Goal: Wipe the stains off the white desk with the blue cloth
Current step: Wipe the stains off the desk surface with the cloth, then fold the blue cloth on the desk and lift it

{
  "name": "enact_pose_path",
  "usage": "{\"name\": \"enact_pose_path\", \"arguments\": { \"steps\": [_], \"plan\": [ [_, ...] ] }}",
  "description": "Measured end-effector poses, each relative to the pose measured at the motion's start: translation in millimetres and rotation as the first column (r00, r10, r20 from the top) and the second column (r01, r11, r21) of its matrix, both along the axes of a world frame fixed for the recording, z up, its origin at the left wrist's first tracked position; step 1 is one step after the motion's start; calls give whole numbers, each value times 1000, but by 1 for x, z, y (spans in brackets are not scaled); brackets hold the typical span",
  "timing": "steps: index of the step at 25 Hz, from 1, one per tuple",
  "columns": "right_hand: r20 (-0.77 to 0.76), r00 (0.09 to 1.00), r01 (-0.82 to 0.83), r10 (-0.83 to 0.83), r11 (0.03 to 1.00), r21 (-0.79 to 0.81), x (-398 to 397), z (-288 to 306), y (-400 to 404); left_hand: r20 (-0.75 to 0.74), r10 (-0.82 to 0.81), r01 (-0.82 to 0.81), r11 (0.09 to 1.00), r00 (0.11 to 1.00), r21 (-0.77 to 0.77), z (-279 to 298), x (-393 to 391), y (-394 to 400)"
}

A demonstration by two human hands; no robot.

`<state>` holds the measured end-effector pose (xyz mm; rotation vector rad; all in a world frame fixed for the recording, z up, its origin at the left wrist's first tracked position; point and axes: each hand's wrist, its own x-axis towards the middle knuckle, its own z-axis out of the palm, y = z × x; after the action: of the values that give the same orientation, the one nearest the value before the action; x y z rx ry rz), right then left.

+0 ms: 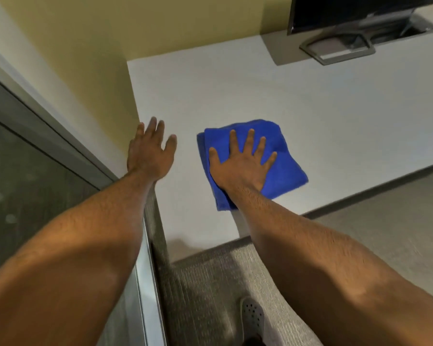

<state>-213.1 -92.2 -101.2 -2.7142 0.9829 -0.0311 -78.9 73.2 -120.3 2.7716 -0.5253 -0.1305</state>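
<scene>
A folded blue cloth (284,166) lies on the white desk (298,101) near its front left corner. My right hand (243,163) presses flat on the cloth with fingers spread wide. My left hand (149,151) rests open at the desk's left edge, beside the yellow wall, fingers apart and holding nothing. I cannot make out any stains on the desk surface.
A dark monitor (355,11) on a grey stand (338,48) sits at the desk's back right. A yellow wall (85,58) borders the desk on the left. A glass partition (35,183) runs lower left. Grey carpet (373,233) and a shoe (251,318) lie below.
</scene>
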Motion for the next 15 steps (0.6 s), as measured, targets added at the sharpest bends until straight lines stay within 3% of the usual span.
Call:
{"name": "enact_pose_path", "arguments": {
  "steps": [8, 11, 15],
  "plan": [
    [-60, 998, 12, -8, 998, 66, 7, 6, -3, -8, -27, 28, 988, 1000, 155, 10, -4, 0],
    [-97, 988, -101, 121, 977, 186, 0, 16, -14, -99, -22, 45, 971, 995, 234, 23, -1, -3],
    [-103, 933, -331, 344, 935, 127, -28, 39, -37, -273, 57, 70, 898, 960, 434, 61, 10, -25]
  ]
}}
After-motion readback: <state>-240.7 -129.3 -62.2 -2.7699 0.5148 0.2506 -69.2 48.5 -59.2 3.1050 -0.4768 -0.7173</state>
